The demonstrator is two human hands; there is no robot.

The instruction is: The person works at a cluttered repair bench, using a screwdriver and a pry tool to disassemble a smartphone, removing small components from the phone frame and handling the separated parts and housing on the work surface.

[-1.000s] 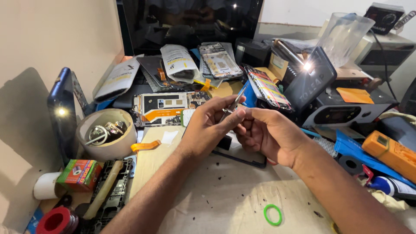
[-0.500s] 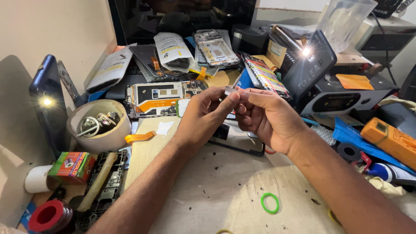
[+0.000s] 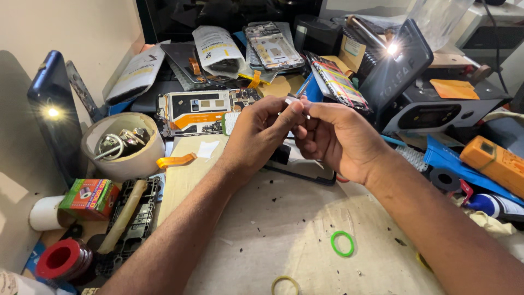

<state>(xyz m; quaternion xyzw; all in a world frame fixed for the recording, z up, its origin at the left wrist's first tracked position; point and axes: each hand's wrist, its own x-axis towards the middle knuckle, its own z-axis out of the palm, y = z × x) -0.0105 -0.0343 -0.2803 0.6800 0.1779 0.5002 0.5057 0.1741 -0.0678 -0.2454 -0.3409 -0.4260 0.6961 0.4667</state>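
Both hands' fingers (image 3: 295, 106) on a small pale part (image 3: 291, 100); cluttered workbench (image 3: 262, 229)

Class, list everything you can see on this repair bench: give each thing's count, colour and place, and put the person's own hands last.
small part: one, pale, pinched between both hands
opened phone: one, white and orange, behind the hands
dark phone: one, under the hands
tape roll: one, beige, left, metal bits inside
small box: one, green and red, left
green ring: one, front
yellow ring: one, front edge
meter: one, orange, right
left hand: one, fingers on the part
right hand: one, meeting the left
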